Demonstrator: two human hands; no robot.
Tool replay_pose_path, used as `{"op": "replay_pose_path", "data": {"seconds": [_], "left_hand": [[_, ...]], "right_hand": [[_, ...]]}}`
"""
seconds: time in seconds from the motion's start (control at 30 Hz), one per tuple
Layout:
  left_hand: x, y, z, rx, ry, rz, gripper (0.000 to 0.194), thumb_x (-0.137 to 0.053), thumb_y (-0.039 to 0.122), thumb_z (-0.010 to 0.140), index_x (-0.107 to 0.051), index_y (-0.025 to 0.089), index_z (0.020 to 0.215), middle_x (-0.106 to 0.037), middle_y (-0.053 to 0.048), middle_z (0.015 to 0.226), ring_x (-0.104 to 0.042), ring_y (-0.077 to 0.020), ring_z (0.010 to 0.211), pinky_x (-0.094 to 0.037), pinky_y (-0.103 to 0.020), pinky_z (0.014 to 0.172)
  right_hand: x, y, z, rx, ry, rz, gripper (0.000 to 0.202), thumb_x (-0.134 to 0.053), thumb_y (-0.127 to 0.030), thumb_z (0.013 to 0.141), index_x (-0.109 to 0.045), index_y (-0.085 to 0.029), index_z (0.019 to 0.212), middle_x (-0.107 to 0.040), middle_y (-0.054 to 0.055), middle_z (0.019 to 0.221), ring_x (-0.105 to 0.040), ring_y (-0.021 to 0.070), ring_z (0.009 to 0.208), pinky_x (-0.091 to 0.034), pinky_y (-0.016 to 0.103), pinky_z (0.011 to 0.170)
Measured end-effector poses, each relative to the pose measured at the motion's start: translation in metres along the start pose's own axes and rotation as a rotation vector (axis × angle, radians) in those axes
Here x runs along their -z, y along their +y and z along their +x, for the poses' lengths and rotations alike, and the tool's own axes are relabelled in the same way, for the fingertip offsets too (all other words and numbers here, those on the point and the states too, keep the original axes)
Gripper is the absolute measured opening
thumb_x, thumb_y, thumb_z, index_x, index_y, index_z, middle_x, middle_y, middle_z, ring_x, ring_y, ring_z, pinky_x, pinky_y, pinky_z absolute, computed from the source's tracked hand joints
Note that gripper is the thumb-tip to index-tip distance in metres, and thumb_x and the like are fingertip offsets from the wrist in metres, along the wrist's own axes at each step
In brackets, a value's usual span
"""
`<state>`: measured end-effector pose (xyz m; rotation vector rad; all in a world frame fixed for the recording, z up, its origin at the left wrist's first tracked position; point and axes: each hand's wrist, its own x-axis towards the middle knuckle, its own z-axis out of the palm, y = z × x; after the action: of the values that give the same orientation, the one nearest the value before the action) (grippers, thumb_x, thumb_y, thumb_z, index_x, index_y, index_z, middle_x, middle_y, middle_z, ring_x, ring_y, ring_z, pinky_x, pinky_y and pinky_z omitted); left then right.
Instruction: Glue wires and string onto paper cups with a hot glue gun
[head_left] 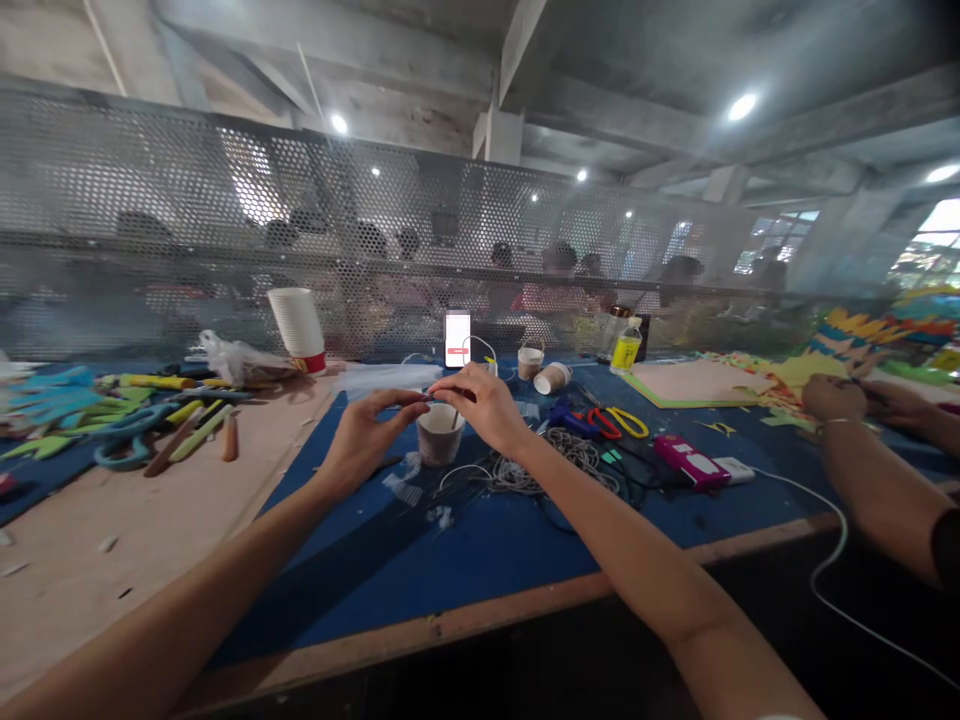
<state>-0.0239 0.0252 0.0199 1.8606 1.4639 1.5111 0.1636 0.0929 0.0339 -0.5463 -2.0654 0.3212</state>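
Observation:
Above a small paper cup (439,446) on the blue mat, my two hands meet with their fingertips almost touching. My left hand (364,440) is closed in a pinch from the left. From the right, my right hand (486,408) also pinches, its fingers bent down over the cup's rim. Something small and dark shows between the fingertips, too fine to name. A thin stick-like piece stands at the cup's right inner side, partly hidden by my right hand. A tangle of grey cord (559,462) lies under and beside my right wrist.
Scissors (133,437) and wooden-handled tools lie left, near stacked paper cups (295,322). A lit phone (457,338) stands ahead. Right are pliers (627,422), a magenta device (691,462) with a white cable, and a yellow-labelled bottle (626,347). Another person's hands (834,400) work far right.

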Motion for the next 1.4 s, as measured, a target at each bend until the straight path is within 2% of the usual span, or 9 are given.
{"op": "replay_pose_path", "data": {"seconds": [0.1,0.27,0.43,0.57,0.83,1.1,1.4], "left_hand": [[0.0,-0.002,0.0,-0.042,0.058,0.057,0.025,-0.064,0.043,0.084,-0.076,0.021,0.086,-0.077,-0.005,0.09,-0.069,-0.0252,0.093,-0.049,-0.037,0.09],[0.0,-0.003,-0.002,-0.023,0.078,-0.064,0.025,-0.065,0.043,0.084,-0.075,0.02,0.088,-0.077,-0.005,0.088,-0.069,-0.0237,0.09,-0.05,-0.034,0.086],[-0.002,0.004,-0.003,0.058,0.014,-0.152,0.024,-0.067,0.042,0.083,-0.074,0.019,0.085,-0.077,-0.005,0.085,-0.068,-0.0236,0.086,-0.05,-0.034,0.081],[-0.001,0.007,-0.003,0.041,-0.027,-0.169,0.023,-0.067,0.04,0.084,-0.074,0.019,0.091,-0.077,-0.005,0.084,-0.067,-0.023,0.087,-0.05,-0.035,0.085],[0.0,0.012,-0.003,0.037,-0.111,-0.213,0.025,-0.068,0.039,0.082,-0.073,0.019,0.096,-0.072,-0.002,0.076,-0.065,-0.0199,0.076,-0.05,-0.032,0.074],[-0.001,0.009,-0.005,0.054,-0.206,-0.277,0.019,-0.067,0.039,0.084,-0.069,0.019,0.083,-0.071,-0.003,0.077,-0.064,-0.0197,0.078,-0.048,-0.031,0.073],[-0.006,0.006,-0.007,0.062,-0.214,-0.267,0.025,-0.067,0.045,0.083,-0.067,0.02,0.083,-0.069,-0.003,0.075,-0.063,-0.0196,0.074,-0.047,-0.03,0.069]], "right_hand": [[0.0,-0.004,0.001,0.013,-0.015,0.035,0.012,-0.064,-0.028,0.092,-0.073,-0.026,0.099,-0.058,0.0,0.084,-0.056,0.0121,0.076,-0.048,0.027,0.074],[-0.002,-0.002,-0.001,-0.069,0.04,0.062,0.017,-0.066,-0.028,0.091,-0.069,-0.022,0.106,-0.066,0.003,0.094,-0.061,0.0137,0.082,-0.05,0.027,0.074],[-0.005,0.0,-0.006,-0.068,0.062,-0.06,0.018,-0.057,-0.032,0.096,-0.071,-0.024,0.104,-0.07,0.004,0.099,-0.063,0.0162,0.09,-0.049,0.029,0.081],[-0.006,0.0,-0.006,-0.016,0.057,-0.084,0.021,-0.055,-0.031,0.098,-0.072,-0.025,0.11,-0.067,0.004,0.097,-0.062,0.0157,0.094,-0.048,0.028,0.084],[0.002,-0.002,-0.006,0.034,-0.061,-0.104,0.029,-0.052,-0.025,0.099,-0.067,-0.03,0.124,-0.064,0.003,0.098,-0.061,0.014,0.092,-0.048,0.026,0.084],[-0.003,-0.007,-0.009,-0.036,0.005,-0.09,0.019,-0.055,-0.027,0.097,-0.073,-0.021,0.104,-0.071,0.004,0.093,-0.064,0.0134,0.084,-0.047,0.026,0.078],[-0.003,-0.016,-0.008,-0.137,0.033,0.063,0.017,-0.058,-0.026,0.095,-0.074,-0.02,0.097,-0.07,0.003,0.087,-0.063,0.0109,0.07,-0.049,0.024,0.069]]}}
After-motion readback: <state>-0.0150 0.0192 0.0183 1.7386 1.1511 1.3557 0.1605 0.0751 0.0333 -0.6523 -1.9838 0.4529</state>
